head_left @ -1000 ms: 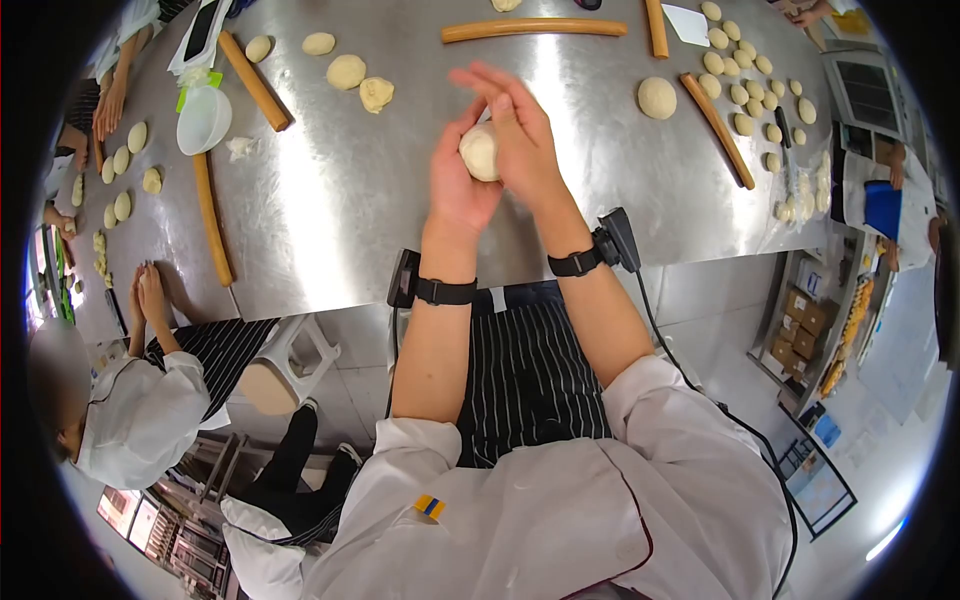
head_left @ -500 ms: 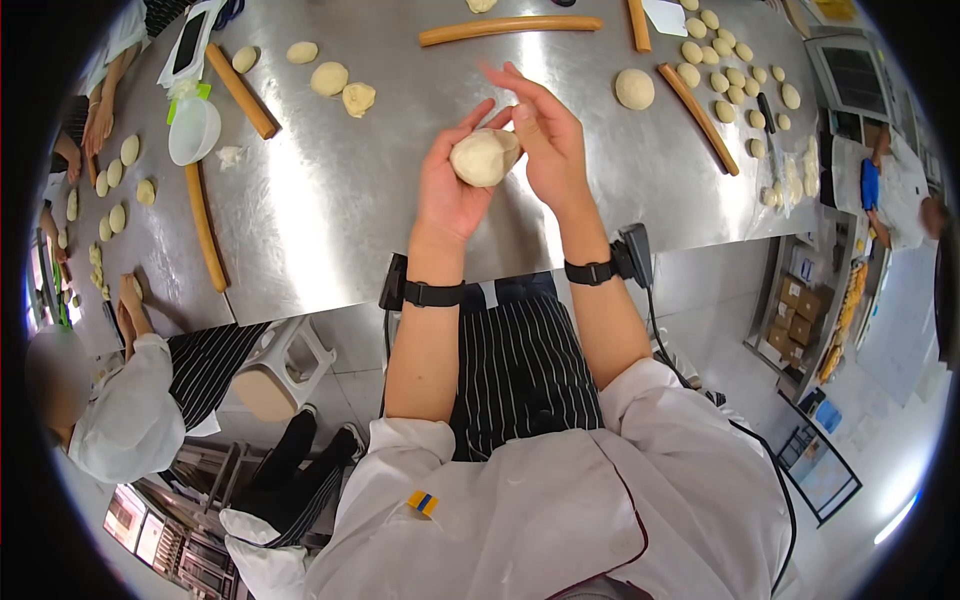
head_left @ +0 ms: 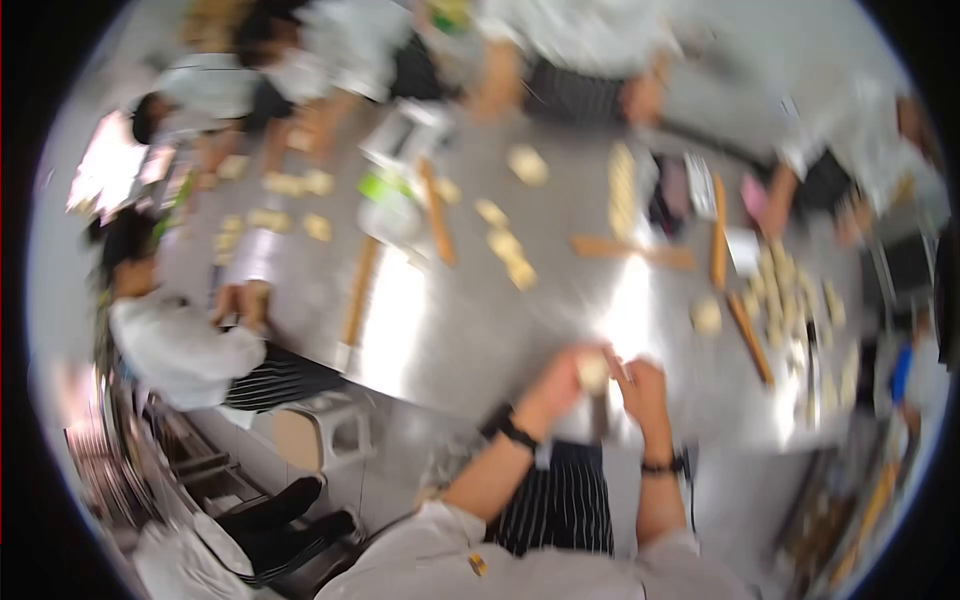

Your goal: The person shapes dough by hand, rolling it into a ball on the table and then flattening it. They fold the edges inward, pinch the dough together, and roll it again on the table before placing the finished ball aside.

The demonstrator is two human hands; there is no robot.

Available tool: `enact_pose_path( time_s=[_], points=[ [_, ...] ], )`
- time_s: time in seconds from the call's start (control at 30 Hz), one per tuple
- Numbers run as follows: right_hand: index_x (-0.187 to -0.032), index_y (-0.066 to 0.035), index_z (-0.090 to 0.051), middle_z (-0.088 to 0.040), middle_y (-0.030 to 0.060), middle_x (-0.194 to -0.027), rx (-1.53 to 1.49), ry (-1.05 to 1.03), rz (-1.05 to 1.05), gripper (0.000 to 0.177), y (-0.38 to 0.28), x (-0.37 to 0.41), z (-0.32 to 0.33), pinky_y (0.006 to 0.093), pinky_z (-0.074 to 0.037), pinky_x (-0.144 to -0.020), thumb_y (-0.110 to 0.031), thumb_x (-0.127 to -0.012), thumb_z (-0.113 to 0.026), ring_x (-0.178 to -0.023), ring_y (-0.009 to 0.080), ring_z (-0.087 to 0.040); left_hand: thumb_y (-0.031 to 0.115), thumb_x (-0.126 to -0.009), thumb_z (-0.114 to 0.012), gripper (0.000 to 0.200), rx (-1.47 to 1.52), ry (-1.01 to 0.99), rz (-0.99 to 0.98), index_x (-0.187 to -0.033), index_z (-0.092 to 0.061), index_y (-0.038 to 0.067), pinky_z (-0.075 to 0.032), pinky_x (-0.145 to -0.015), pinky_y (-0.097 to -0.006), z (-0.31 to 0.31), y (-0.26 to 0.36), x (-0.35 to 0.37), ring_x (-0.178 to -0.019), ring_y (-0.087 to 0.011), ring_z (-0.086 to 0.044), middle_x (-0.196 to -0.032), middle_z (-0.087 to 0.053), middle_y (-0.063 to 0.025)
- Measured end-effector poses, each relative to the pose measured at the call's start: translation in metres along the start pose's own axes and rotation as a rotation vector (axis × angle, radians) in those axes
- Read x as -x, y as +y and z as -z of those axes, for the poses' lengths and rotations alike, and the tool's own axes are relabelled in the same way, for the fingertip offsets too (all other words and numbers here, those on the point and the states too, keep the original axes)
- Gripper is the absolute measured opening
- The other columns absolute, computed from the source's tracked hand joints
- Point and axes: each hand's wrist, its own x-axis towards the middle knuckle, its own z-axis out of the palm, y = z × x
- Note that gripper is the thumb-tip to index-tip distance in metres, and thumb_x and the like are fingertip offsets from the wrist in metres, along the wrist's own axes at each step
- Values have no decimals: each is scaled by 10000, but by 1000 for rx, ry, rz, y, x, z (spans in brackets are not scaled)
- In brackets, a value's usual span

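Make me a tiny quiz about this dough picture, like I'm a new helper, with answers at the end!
1. True or false: the dough ball is between the left hand and the right hand.

2. Pick one. What pattern is on the apron below the hands?
A) dots
B) stripes
C) flowers

3. Fill in the missing word: the rolling pins lie on the shiny ____.

Key:
1. True. The picture is blurry, but the pale ball shows between them.
2. B. The stripes are light on dark.
3. Table.
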Motion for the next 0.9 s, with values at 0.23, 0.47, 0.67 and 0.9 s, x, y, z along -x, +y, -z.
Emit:
enact_pose_path(
  time_s=[0.23,0.47,0.67,0.9],
  points=[
    [-1259,61,-752,-804,131,-977,-354,-295,-134,345,-47,70,28,309,-608,-801,18,-918,-724,-844,177,-765,391,-1131,-454,423,-232,72,195,-1371,-633,92,-613,-747,-297,-32,-24,102,-1024,-205,-746,-1185,-732,-73],
    [-1253,102,-734,-782,155,-993,-468,-323,-150,290,-84,102,47,323,-626,-760,-31,-997,-695,-828,184,-748,373,-1052,-500,360,-399,53,84,-1194,-693,104,-483,-610,-269,-111,-14,149,-877,-148,-710,-1002,-740,-42],
    [-1108,129,-750,-778,156,-909,-517,-134,-75,202,-107,98,51,288,-613,-693,-30,-990,-711,-721,180,-735,362,-1078,-544,336,-582,60,21,-1182,-707,87,-521,-602,-277,-135,4,147,-897,-153,-708,-1042,-730,-50],
    [-1109,95,-767,-779,143,-913,-604,-132,-141,232,-125,94,60,302,-641,-716,-114,-1019,-724,-777,192,-766,367,-1081,-578,331,-567,108,-86,-1199,-706,86,-576,-660,-322,-130,3,139,-957,-173,-724,-1087,-732,-57]
  ],
)
